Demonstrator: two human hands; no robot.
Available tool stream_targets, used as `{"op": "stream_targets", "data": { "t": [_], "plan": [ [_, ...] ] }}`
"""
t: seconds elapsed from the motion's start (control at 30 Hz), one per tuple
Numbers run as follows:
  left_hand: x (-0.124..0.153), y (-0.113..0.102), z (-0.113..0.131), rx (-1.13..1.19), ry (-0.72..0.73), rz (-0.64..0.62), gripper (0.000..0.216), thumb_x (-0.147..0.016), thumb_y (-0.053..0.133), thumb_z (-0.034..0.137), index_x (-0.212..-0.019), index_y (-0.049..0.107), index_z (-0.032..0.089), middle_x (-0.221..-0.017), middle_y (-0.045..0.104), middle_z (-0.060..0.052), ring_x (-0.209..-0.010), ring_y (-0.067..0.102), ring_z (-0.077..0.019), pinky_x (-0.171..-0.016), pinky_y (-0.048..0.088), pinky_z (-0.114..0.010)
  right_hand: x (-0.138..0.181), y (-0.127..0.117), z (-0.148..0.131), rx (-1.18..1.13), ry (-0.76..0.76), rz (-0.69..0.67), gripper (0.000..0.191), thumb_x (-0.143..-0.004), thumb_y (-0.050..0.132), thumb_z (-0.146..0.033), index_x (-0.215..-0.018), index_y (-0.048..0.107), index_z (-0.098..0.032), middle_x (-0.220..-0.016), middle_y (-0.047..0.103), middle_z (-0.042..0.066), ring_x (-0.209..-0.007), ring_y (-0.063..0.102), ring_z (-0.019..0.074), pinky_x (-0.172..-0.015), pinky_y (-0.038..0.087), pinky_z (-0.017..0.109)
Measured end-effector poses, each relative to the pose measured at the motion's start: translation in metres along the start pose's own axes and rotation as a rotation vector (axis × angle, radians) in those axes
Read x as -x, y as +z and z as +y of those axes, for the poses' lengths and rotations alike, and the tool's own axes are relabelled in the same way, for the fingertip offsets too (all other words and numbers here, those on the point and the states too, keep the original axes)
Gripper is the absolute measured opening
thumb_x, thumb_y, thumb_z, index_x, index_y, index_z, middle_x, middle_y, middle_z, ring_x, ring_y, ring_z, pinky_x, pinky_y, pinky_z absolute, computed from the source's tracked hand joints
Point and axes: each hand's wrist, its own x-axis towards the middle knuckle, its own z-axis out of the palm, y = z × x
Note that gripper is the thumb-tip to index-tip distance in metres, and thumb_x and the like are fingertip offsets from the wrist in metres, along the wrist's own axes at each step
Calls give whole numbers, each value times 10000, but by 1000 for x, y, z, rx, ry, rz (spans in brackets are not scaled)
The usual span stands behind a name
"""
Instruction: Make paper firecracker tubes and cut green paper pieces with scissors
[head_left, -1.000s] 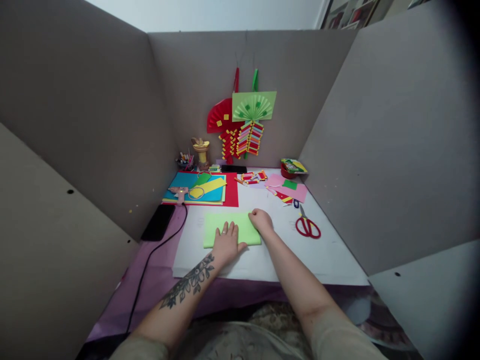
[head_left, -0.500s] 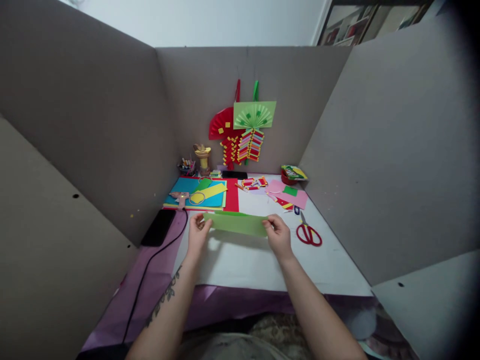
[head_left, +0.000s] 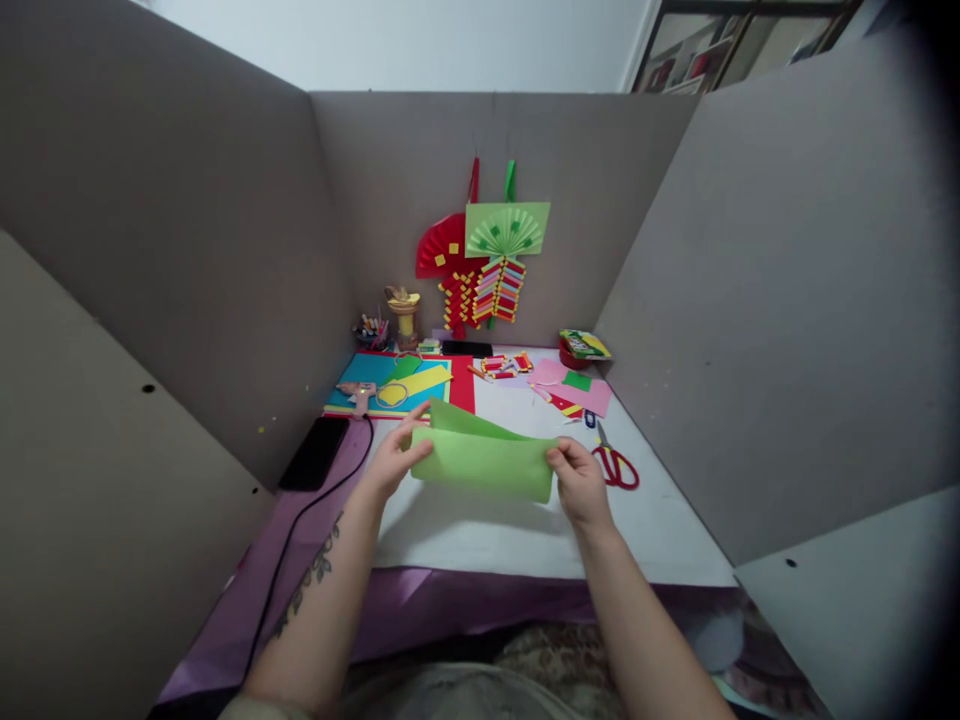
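A light green sheet of paper [head_left: 480,466], folded over lengthwise, is held up above the white table cover [head_left: 480,545]. Its back flap stands apart from the front one, widest at the left end. My left hand [head_left: 397,455] is closed on the left end, thumb on the front face and fingers behind. At the right end, my right hand [head_left: 581,480] pinches the upper corner between thumb and fingers. Red-handled scissors [head_left: 619,468] lie on the table just beyond my right hand, their handles partly covered by it.
A glue gun [head_left: 361,395] with its cord rests on coloured paper sheets [head_left: 364,370] at the left, behind a black phone [head_left: 315,453]. Small paper rolls [head_left: 506,367] and pink paper [head_left: 592,397] lie further back. Paper fan decorations [head_left: 506,235] hang on the grey back panel.
The folded green paper has risen at its back flap and its front face has tilted up into view. My right hand has shifted slightly right and down, nearer the scissors.
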Motion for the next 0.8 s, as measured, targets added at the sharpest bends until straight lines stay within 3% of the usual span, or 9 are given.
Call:
{"op": "stream_targets", "data": {
  "t": [0.13, 0.2, 0.3, 0.47, 0.8],
  "plan": [
    [-7, 0, -3, 22, -17, -47, 236, -660, 721, 373, -749, 691, 157, -1274, 530, -131, -1061, 547, -278, -826, 451, -337, -1, -4, 5, -49, 57, 16, 253, -720, 667, -393, -680, 525, -186, -621, 413, -35, -578, 362, 113, -548, 308, 241],
    [-6, 3, -5, 24, -70, -33, 252, -655, 724, 384, -745, 689, 151, -1065, 643, -114, -885, 600, -234, -736, 462, -309, 0, -5, 5, -57, 82, 49, 264, -710, 674, -394, -672, 517, -185, -616, 418, -39, -563, 356, 106, -533, 300, 234],
    [-2, 10, -8, 38, -126, 11, 311, -659, 710, 426, -810, 699, 155, -795, 680, -59, -716, 592, -187, -657, 444, -275, 2, -4, 2, -67, 128, 109, 287, -706, 674, -401, -650, 491, -187, -592, 412, -48, -531, 335, 97, -497, 274, 225],
    [5, 16, -9, 63, -141, 53, 308, -650, 711, 432, -784, 714, 154, -747, 685, -39, -717, 590, -182, -679, 436, -269, 2, -3, 1, -2, 121, 169, 290, -706, 661, -412, -642, 485, -191, -574, 398, -54, -522, 320, 98, -491, 262, 228],
    [6, 17, -10, 94, -188, 293, 329, -623, 731, 426, -755, 722, 125, -738, 701, -57, -714, 602, -191, -694, 455, -301, 4, -2, -5, 105, 58, 118, 262, -746, 627, -391, -660, 490, -185, -601, 380, -48, -562, 331, 104, -527, 281, 235]
  ]
}}
